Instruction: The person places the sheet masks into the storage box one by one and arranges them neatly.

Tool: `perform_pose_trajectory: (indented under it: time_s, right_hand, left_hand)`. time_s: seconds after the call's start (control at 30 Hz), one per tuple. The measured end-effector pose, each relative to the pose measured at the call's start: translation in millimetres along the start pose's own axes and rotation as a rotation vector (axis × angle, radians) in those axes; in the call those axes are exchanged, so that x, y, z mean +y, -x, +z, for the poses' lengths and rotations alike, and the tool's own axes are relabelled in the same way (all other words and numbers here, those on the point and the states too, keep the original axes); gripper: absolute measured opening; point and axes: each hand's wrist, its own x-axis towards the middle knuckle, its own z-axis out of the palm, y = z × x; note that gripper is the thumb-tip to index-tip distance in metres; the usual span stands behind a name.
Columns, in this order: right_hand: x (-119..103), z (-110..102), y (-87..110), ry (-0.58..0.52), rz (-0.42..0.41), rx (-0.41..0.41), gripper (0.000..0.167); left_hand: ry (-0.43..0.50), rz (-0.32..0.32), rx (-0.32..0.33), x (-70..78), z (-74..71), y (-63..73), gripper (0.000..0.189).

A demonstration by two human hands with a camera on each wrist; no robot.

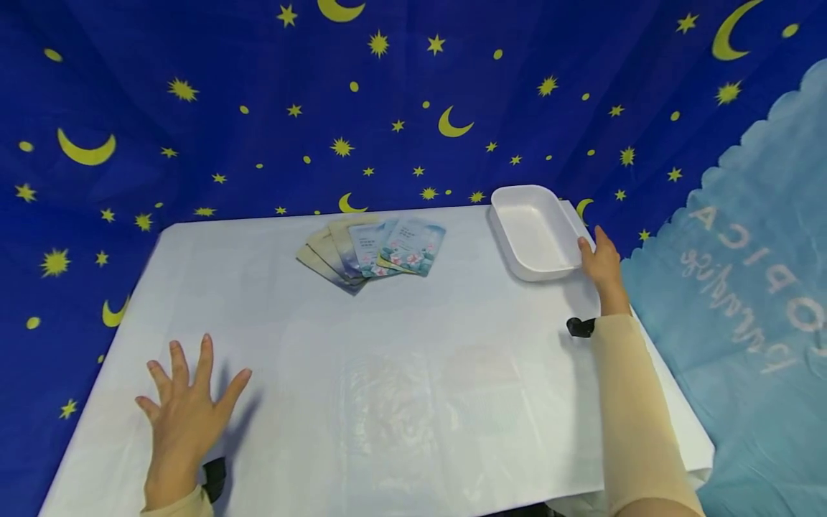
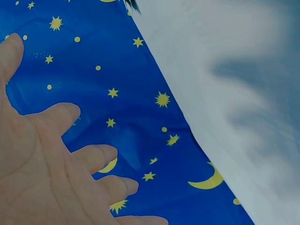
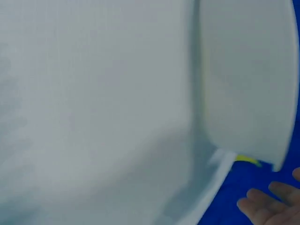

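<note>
My left hand is splayed, my right hand uncurled at this white rectangular plastic tray, probably light, stiff, best pinched by its rim!

Deep-blue moon-and-star curtain spanning the far side and left; over right, a scallop-edged pale-blue lettered cloth, flanking the white tablecloth!

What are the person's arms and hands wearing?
The left hand and right hand are bare, with no gloves. Plain cream sleeves cover the forearms, and a small black piece sticks out at each wrist. I can't see any writing on them.
</note>
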Motion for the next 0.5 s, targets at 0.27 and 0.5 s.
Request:
perform_pose_trajectory:
  time_s: [0.27, 0.5]
  right_hand:
    - [13, 9, -13.8, 0.01, 0.086, -0.088, 0.055]
    - [15, 15, -13.6, -0.012, 0.101, -0.086, 0.051]
  left_hand:
    - [0.013, -0.017, 0.007, -3.0, 0.2, 5.4, 0.088]
    - [0.026, -0.029, -0.007, -2.4, 1.4, 5.7, 0.088]
